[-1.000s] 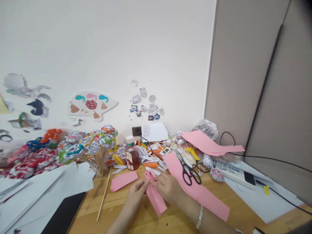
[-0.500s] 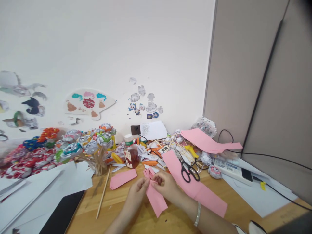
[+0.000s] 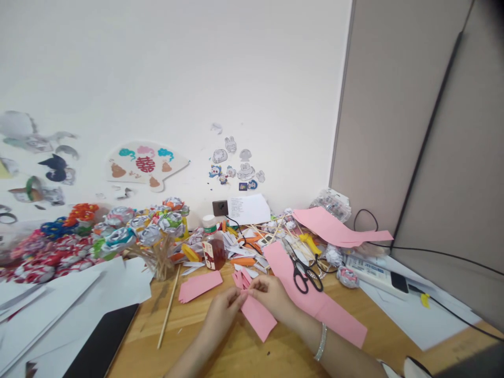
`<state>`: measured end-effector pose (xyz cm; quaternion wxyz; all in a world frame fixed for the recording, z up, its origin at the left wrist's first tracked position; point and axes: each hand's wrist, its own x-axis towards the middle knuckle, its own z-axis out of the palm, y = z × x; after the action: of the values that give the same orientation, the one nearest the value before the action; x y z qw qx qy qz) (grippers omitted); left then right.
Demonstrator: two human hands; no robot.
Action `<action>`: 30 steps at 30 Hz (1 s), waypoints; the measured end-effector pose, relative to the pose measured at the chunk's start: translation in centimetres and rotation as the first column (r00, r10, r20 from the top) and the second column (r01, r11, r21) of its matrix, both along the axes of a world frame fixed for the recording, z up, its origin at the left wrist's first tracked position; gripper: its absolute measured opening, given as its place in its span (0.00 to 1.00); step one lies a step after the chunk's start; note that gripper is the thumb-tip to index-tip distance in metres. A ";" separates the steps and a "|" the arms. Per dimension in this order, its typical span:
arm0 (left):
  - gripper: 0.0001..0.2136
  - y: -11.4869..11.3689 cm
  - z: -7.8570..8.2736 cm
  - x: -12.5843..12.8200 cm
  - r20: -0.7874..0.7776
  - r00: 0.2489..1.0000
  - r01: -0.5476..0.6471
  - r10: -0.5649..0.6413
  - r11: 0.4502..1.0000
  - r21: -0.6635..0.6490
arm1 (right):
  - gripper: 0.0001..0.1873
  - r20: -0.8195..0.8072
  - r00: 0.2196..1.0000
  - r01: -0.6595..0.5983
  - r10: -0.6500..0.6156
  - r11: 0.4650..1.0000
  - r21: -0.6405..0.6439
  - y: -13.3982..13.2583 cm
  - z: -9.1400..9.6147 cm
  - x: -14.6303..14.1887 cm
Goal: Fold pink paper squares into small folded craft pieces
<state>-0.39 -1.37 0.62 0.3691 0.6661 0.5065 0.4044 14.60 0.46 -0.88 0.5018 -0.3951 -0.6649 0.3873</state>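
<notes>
Both my hands meet low in the middle of the wooden desk (image 3: 220,357). My left hand (image 3: 221,313) pinches the upper part of a folded pink paper strip (image 3: 259,320), fingers closed on it. My right hand (image 3: 271,296), a silver bracelet on its wrist, grips the same strip from the right side. The strip's lower end lies on the desk; its folded top (image 3: 241,278) sticks up just beyond my fingers. A loose pink paper piece (image 3: 200,286) lies to the left of my hands.
Black scissors (image 3: 305,274) rest on a long pink sheet (image 3: 334,314) to the right. A small bottle (image 3: 213,249), a wooden skewer (image 3: 168,310), paper roses on sticks (image 3: 149,233), white sheets (image 3: 79,299), a dark tablet (image 3: 100,346) and a remote (image 3: 378,275) crowd the desk.
My hands and the pink strip have barely moved; the fingers shifted slightly along the fold and the strip's lower end swung a little to the right. The view drifted slightly.
</notes>
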 end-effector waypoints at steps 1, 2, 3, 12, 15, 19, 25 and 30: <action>0.18 0.0 0.0 0.0 0.002 1.000 0.005 -0.005 1.000 -0.003 | 0.08 -0.009 1.000 -0.009 0.009 1.000 -0.006 0.0 0.0 0.0; 0.18 0.0 0.0 0.0 0.008 1.000 0.008 -0.008 1.000 -0.007 | 0.07 -0.015 1.000 -0.015 0.015 1.000 -0.010 0.0 0.0 0.0; 0.18 0.0 -0.1 0.0 0.017 1.000 0.010 -0.010 1.000 -0.011 | 0.07 -0.018 1.000 -0.017 0.017 1.000 -0.010 0.1 0.1 0.0; 0.16 -0.1 -0.6 0.0 0.087 0.994 0.075 -0.070 0.996 -0.052 | 0.06 -0.020 0.998 -0.052 0.052 0.999 -0.015 -0.1 0.1 0.0; 0.17 -0.1 -0.8 0.0 0.070 0.994 0.094 -0.088 0.992 -0.088 | 0.06 0.018 0.999 -0.040 0.040 0.999 -0.015 -0.2 0.2 0.1; 0.17 -0.1 -0.5 -0.1 0.026 0.994 0.111 -0.109 0.989 -0.095 | 0.04 0.054 0.998 -0.029 0.030 0.999 -0.019 -0.5 0.4 0.2; 0.16 -0.2 0.6 -0.4 -0.087 0.991 0.111 -0.102 0.989 0.094 | 0.05 0.147 0.983 -0.116 0.112 0.993 0.024 -1.1 1.6 0.2; 0.17 -0.3 0.0 -0.2 0.006 0.992 0.130 -0.130 0.991 0.028 | 0.09 0.235 0.971 -0.079 0.052 0.991 0.107 -1.6 2.1 0.2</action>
<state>-0.59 -1.67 0.60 0.3874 0.7011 0.4551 0.3891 14.83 -1.17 1.17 0.4299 -0.3855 -0.7528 0.3159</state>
